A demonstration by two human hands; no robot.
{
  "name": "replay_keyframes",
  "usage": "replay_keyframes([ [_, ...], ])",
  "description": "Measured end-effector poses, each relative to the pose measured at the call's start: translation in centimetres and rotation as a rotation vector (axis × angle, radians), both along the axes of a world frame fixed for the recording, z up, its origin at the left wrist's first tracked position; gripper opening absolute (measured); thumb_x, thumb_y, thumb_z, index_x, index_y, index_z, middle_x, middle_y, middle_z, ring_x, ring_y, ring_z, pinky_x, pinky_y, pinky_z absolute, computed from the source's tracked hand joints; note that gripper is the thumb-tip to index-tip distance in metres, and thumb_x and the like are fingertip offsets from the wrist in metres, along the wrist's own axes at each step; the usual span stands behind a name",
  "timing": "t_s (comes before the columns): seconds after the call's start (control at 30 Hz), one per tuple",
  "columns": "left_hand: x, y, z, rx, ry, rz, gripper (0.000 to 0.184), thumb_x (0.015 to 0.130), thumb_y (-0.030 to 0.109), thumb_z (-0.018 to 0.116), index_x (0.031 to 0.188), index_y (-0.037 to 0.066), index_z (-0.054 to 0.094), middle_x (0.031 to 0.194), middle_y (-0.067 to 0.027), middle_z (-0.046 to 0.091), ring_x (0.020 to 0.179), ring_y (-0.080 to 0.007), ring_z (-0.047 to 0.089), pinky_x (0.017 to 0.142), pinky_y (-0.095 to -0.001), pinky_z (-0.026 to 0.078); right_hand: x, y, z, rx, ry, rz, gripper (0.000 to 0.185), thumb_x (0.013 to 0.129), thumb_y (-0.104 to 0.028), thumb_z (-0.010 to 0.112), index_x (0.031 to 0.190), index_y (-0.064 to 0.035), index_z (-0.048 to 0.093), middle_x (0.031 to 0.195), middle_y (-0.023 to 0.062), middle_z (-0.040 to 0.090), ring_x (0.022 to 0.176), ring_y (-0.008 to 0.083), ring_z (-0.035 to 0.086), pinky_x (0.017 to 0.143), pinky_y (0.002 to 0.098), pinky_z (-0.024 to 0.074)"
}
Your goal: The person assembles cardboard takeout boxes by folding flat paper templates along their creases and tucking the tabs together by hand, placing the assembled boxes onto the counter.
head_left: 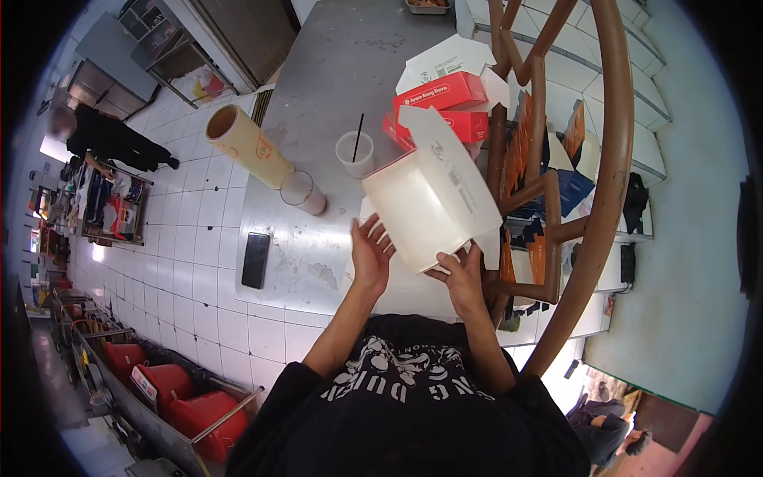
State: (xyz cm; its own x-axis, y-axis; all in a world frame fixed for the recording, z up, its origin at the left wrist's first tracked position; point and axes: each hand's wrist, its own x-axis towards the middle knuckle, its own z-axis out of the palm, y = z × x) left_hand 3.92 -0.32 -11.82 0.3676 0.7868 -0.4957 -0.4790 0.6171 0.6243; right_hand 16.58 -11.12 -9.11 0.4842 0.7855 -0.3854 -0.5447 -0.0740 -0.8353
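Observation:
A cardboard food box (420, 213) with a pale inside is tilted in front of me, its white printed lid flap (457, 171) raised on the right. My right hand (461, 278) grips the near edge, thumb over the rim and some fingers underneath. Beside the left wall is my left hand (372, 253), fingers apart and thumb away from the box; whether its fingertips touch the wall I cannot tell. Just beyond lie red and white printed boxes (441, 94), stacked, the top one with its lid up.
On the metal table (310, 95) stand a tall cream cylinder (253, 147), a clear cup (302, 193), and a white cup (354, 155) with a black straw. A phone (255, 260) lies near the left edge. Brown railing (612, 159) borders the right. Another person (111, 137) stands far left.

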Motion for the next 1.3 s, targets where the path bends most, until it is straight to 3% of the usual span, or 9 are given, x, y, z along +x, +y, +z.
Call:
replay_keyframes([
  [0.13, 1.0, -2.0, 0.8, 0.088, 0.028, -0.285, 0.058, 0.099, 0.048, 0.022, 0.135, 0.004, 0.034, 0.129, -0.0104, 0.046, 0.115, -0.0206, 0.048, 0.096, -0.0392, 0.039, 0.0, -0.1, 0.3, 0.11, -0.003, -0.017, 0.069, 0.081, -0.006, 0.062, 0.134, -0.0026, 0.017, 0.127, 0.0199, 0.037, 0.107, 0.0314, 0.055, 0.08, 0.0407, 0.0568],
  [0.4, 1.3, -2.8, 0.7, 0.184, 0.056, -0.19, 0.061, 0.097, 0.053, 0.025, 0.135, 0.007, 0.035, 0.13, -0.0084, 0.046, 0.115, -0.0177, 0.049, 0.096, -0.0304, 0.041, -2.0, -0.5, 0.4, 0.158, 0.007, 0.062, 0.076, 0.078, -0.004, 0.066, 0.136, -0.0059, 0.018, 0.133, 0.0175, 0.028, 0.113, 0.0306, 0.051, 0.083, 0.0356, 0.0542],
  [0.5, 1.5, -1.6, -0.6, 0.144, 0.034, 0.125, 0.06, 0.097, 0.053, 0.024, 0.131, 0.006, 0.04, 0.12, -0.0075, 0.053, 0.107, -0.0178, 0.055, 0.093, -0.0303, 0.044, -2.2, -0.7, 0.4, 0.146, -0.054, 0.05, 0.062, 0.079, -0.008, 0.064, 0.131, 0.0029, 0.031, 0.125, 0.0136, 0.044, 0.11, 0.0252, 0.054, 0.086, 0.0409, 0.0524],
  [0.6, -0.7, 1.8, -0.8, 0.155, -0.243, 0.048, 0.059, 0.097, 0.053, 0.024, 0.128, 0.006, 0.042, 0.117, -0.0072, 0.054, 0.104, -0.0177, 0.056, 0.09, -0.0302, 0.047, -2.4, -1.8, -0.7, 0.085, -0.031, 0.186, 0.08, 0.076, -0.004, 0.068, 0.136, -0.0061, 0.017, 0.13, 0.0165, 0.029, 0.112, 0.0312, 0.051, 0.087, 0.0369, 0.0522],
  [0.77, -1.1, 2.4, 0.8, 0.192, 0.115, 0.099, 0.062, 0.096, 0.054, 0.026, 0.12, 0.0, 0.047, 0.108, -0.0097, 0.058, 0.096, -0.0174, 0.059, 0.082, -0.0317, 0.05, -2.9, -2.5, -1.1, 0.042, -0.052, 0.255, 0.076, 0.075, -0.006, 0.068, 0.135, -0.0026, 0.02, 0.125, 0.0138, 0.033, 0.112, 0.0294, 0.05, 0.094, 0.038, 0.0477],
  [1.0, -0.3, 1.8, -0.6, 0.122, 0.011, 0.084, 0.061, 0.097, 0.051, 0.026, 0.123, -0.001, 0.045, 0.115, -0.0116, 0.055, 0.102, -0.0202, 0.057, 0.086, -0.0337, 0.048, -1.9, -2.0, -1.9, 0.037, -0.125, 0.184, 0.073, 0.077, -0.007, 0.066, 0.132, -0.0014, 0.018, 0.126, 0.016, 0.036, 0.11, 0.0276, 0.051, 0.09, 0.0377, 0.0499],
  [1.1, -0.6, 0.5, -1.0, 0.09, 0.237, -0.027, 0.05, 0.097, 0.04, 0.034, 0.13, 0.002, 0.039, 0.121, -0.0143, 0.051, 0.112, -0.0246, 0.051, 0.094, -0.0381, 0.043, 0.5, -1.0, -3.6, -0.031, 0.019, -0.126, 0.066, 0.079, -0.009, 0.061, 0.131, -0.0013, 0.023, 0.119, 0.017, 0.043, 0.104, 0.0276, 0.055, 0.081, 0.0409, 0.0539],
  [1.23, -3.1, -0.9, -4.4, 0.153, 0.467, -0.17, 0.047, 0.095, 0.035, 0.042, 0.128, 0.002, 0.042, 0.121, -0.0147, 0.052, 0.112, -0.0251, 0.051, 0.092, -0.0359, 0.043, 5.0, 0.2, -7.7, -0.173, -0.012, -0.176, 0.064, 0.078, -0.009, 0.058, 0.131, -0.0034, 0.024, 0.115, 0.0165, 0.046, 0.097, 0.0258, 0.056, 0.078, 0.0395, 0.0545],
  [1.3, -4.2, -1.4, -6.4, 0.131, 0.6, -0.211, 0.035, 0.091, 0.023, 0.052, 0.118, 0.001, 0.052, 0.12, -0.0134, 0.054, 0.113, -0.0242, 0.051, 0.092, -0.0353, 0.042, 6.4, 1.4, -8.9, -0.244, -0.004, -0.178, 0.062, 0.079, -0.01, 0.056, 0.132, -0.0064, 0.025, 0.112, 0.0164, 0.049, 0.093, 0.0243, 0.056, 0.076, 0.0387, 0.0548],
])
